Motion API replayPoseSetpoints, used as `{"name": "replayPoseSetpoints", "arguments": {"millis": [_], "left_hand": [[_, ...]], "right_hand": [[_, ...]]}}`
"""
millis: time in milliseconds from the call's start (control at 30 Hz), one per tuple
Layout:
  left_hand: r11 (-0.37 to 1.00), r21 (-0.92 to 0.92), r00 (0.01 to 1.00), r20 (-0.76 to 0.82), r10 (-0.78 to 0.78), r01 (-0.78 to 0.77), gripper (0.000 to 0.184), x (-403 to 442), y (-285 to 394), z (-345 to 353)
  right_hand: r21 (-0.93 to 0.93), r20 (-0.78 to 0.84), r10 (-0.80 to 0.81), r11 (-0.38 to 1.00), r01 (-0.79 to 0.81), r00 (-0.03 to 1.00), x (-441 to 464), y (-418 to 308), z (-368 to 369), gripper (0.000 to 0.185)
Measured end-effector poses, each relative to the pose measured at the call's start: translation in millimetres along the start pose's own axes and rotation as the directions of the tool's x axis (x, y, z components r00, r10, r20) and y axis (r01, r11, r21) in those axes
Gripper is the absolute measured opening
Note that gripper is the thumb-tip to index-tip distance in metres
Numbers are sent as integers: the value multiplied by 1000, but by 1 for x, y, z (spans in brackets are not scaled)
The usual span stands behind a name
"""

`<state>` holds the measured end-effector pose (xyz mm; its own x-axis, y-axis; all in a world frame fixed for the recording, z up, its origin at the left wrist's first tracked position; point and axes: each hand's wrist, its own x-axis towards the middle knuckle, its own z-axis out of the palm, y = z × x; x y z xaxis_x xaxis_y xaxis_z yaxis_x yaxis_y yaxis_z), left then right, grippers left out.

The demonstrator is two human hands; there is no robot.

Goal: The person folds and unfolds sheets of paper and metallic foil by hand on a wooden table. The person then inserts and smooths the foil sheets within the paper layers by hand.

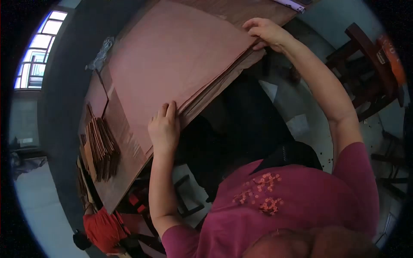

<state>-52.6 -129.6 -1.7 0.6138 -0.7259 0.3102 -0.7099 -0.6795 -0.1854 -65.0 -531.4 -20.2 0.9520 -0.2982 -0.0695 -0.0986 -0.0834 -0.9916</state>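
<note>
Across the wooden table (129, 165), lying flat and reaching to its near edge, a large pink sheet (176, 56). Under it, jutting out a little along the side toward the lap, brown paper (230, 81). At the left part of that side, the left hand (164, 129), back upward, with visible fingers close together and tips resting on top of the pink sheet; with the thumb hidden, cannot tell whether pinching or only pressing. At the right corner of the same sheet, the right hand (263, 35), with fingers bent and slightly spread, and the thumb next to the edge; cannot tell whether pinching the corner.

To the left on the table, apart from the left hand, a bundle of folded brown pieces (102, 148). Farther up, beside the pink sheet, crumpled clear plastic (101, 53). At the far right end, a pale purple roll (290, 5). Off to the right, a dark wooden chair (365, 64) with an orange thing (392, 60) on it. At lower left, near the table's corner, another person in red (103, 230).
</note>
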Motion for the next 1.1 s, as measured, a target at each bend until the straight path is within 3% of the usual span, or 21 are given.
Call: {"name": "replayPoseSetpoints", "arguments": {"millis": [100,167,300,433,533,600,633,700,900,933,1033,1100], "left_hand": [[1000,-12,1000,-9,-25,25,31,-1,-2,6],[999,-19,999,28,-41,42,32,0,-1,5],[999,-32,998,48,-33,34,33,1,-3,6],[999,-24,998,40,-40,41,33,1,-3,7],[996,-27,993,82,-81,83,34,2,1,4],[993,-25,985,137,-109,113,34,4,6,-4],[993,-23,984,138,-112,116,34,4,6,-2],[1000,16,999,-27,-20,20,29,3,4,4],[998,40,999,-4,-48,48,34,-3,7,7],[998,59,999,-14,-30,31,33,-6,6,10],[997,56,998,17,-59,58,43,-8,11,10],[996,61,998,-3,-64,64,43,-10,12,12]], "right_hand": [[64,-81,17,998,-12,997,8,3,-3,32],[257,-23,154,956,-143,988,6,-4,-5,33],[299,19,189,936,-186,982,6,-5,-12,30],[225,59,196,953,-205,979,5,-5,-13,28],[192,35,136,971,-140,990,2,-4,-11,30],[54,27,40,998,-41,999,2,1,-9,29],[55,31,39,998,-41,999,3,3,-8,29],[30,-18,41,999,-41,999,6,3,-6,30],[13,12,46,999,-47,999,1,3,-14,34],[-104,-4,19,994,-19,1000,7,8,-17,34],[-115,15,3,993,-2,1000,18,18,-23,36],[-124,47,120,986,-114,992,21,13,-26,36]]}}
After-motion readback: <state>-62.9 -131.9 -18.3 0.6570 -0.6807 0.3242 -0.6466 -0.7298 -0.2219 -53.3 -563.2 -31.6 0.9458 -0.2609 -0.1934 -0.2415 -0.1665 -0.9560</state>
